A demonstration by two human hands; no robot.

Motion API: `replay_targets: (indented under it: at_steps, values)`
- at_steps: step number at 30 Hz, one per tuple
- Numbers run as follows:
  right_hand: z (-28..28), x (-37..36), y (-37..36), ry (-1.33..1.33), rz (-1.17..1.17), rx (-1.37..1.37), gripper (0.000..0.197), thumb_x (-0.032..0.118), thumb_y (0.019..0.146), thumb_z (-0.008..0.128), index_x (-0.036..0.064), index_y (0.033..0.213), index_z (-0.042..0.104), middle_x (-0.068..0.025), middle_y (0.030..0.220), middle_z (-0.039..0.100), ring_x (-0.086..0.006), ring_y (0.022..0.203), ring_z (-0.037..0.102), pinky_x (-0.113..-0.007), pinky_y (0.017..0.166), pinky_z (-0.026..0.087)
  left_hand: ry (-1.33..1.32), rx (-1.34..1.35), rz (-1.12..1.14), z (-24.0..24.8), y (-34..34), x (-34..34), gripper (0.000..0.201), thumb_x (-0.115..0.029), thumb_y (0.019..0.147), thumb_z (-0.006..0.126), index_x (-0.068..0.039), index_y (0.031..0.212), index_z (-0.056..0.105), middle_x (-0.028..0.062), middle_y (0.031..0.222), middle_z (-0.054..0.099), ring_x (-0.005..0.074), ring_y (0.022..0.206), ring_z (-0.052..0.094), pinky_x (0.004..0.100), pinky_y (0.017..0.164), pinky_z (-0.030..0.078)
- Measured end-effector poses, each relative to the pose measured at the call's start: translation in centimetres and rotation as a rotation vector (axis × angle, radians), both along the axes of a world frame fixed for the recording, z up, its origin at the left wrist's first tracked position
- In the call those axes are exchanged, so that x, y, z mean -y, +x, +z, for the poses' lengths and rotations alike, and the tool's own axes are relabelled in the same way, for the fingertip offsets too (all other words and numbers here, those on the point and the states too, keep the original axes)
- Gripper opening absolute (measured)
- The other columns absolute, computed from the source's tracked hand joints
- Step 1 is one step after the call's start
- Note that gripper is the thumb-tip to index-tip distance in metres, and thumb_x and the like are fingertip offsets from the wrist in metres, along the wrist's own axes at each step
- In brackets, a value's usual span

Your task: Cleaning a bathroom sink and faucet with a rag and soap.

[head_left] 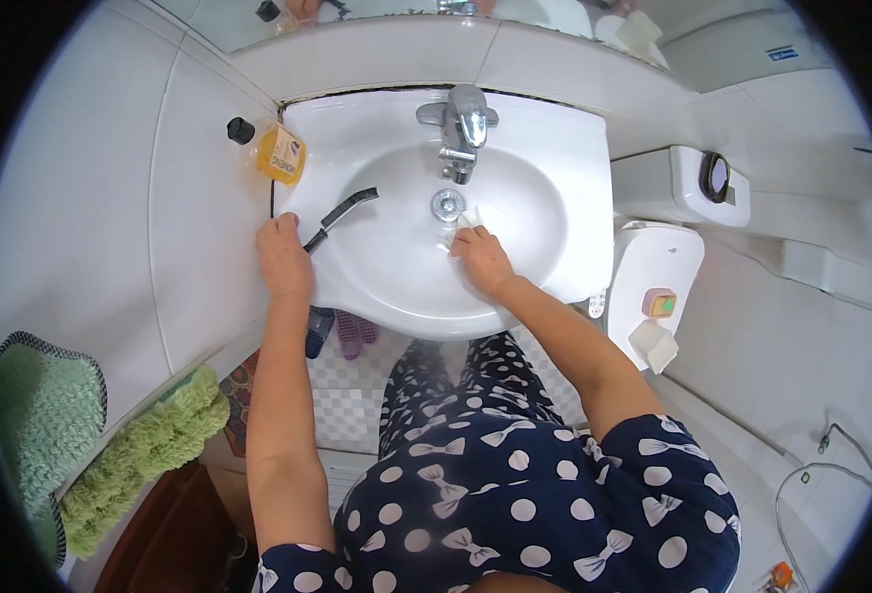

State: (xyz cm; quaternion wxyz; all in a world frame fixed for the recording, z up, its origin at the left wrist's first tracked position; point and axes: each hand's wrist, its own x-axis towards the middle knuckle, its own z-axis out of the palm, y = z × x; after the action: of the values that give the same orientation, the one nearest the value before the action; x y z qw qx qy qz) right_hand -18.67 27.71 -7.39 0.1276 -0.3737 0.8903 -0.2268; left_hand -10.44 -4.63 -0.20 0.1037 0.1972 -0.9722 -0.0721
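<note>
My right hand (481, 259) is in the white sink (544, 208), its fingers closed and pressed on a thin white wipe (469, 217) against the basin floor, just below the round metal drain (448, 205). Whether the wipe is paper or cloth cannot be made out. At the sink's left edge, my left hand (285, 259) has its fingers curled over the rim. Beside it, a black brush (349, 206) with a bent, narrow head lies across the rim and reaches over the basin. The handle's end comes close to my left hand.
A chrome faucet (463, 128) stands over the basin. In the back left corner is a bottle of yellow liquid (280, 153) with a black cap. A white toilet (643, 257) with sponges on its lid is at the right. Green towels (149, 455) hang at the left.
</note>
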Motion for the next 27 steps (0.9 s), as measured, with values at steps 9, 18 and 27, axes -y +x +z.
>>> replay_targets:
  at_steps: [9, 18, 27]
  values:
    - [-0.3, -1.6, -0.4, -0.133, -0.1, 0.135, 0.019, -0.006, 0.074, 0.058, 0.0071, 0.085, 0.066, -0.0101, 0.098, 0.063, -0.0328, 0.096, 0.056, -0.04, 0.087, 0.047, -0.029, 0.213, 0.023, 1.1, -0.1, -0.6, 0.012, -0.023, 0.094, 0.057, -0.013, 0.1, 0.06, 0.0092, 0.086, 0.065, 0.0315, 0.078, 0.065, 0.0463, 0.067, 0.051]
    - [0.1, -2.5, 0.0, -0.118, -0.177, 0.17, 0.019, -0.006, 0.074, 0.059, 0.0077, 0.085, 0.066, -0.0104, 0.1, 0.063, -0.0329, 0.097, 0.057, -0.041, 0.089, 0.047, 0.07, 0.102, -0.123, 2.4, -4.4, -2.1, 0.031, -0.038, 0.098, 0.052, -0.011, 0.087, 0.06, 0.0103, 0.077, 0.067, 0.033, 0.071, 0.065, 0.0447, 0.061, 0.05]
    - [0.2, -2.5, -0.1, -0.128, -0.2, 0.198, 0.017, -0.005, 0.074, 0.061, 0.0074, 0.084, 0.066, -0.0104, 0.1, 0.063, -0.0327, 0.097, 0.057, -0.041, 0.09, 0.047, 0.018, 0.047, -0.365, 0.8, -14.9, -3.5, 0.032, -0.039, 0.095, 0.057, -0.01, 0.083, 0.06, 0.0108, 0.073, 0.066, 0.0319, 0.067, 0.064, 0.0428, 0.058, 0.049]
